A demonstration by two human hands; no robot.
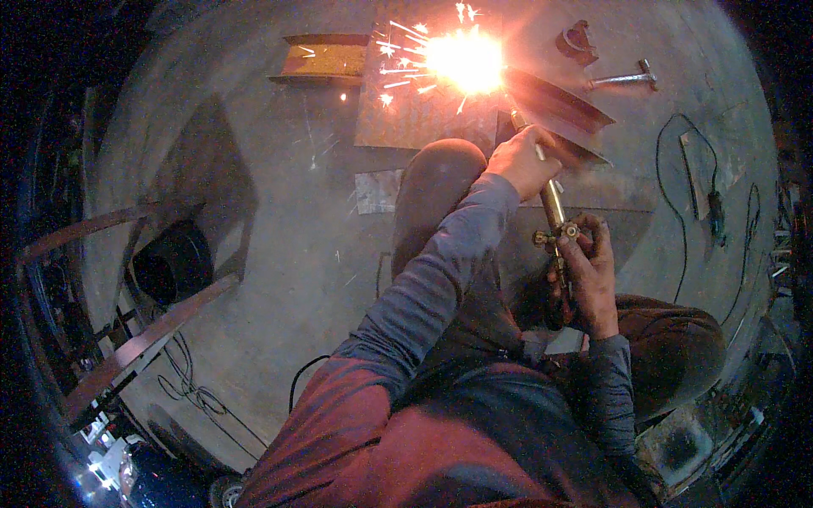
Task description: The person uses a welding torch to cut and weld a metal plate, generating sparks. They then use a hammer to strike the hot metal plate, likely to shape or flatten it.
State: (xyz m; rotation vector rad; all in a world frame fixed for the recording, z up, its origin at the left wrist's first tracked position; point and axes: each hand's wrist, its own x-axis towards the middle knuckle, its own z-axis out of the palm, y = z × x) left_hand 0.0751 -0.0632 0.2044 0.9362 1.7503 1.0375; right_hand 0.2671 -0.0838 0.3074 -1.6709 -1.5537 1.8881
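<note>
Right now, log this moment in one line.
left hand: forward on brass torch | right hand: at its valve knobs | glare: with sparks, hiding the tip

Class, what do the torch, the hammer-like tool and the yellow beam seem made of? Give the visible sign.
Torch: probably brass, smooth, from its golden shine.
Hammer-like tool: likely shiny steel or chrome, going by its silvery glints.
Yellow beam: perhaps steel under matte paint; its flanged profile suggests metal.

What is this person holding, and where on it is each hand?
A brass-coloured torch. The left hand holds its slim front part, toward the bright sparks; the right hand holds the rear, by the valve knobs.
</note>
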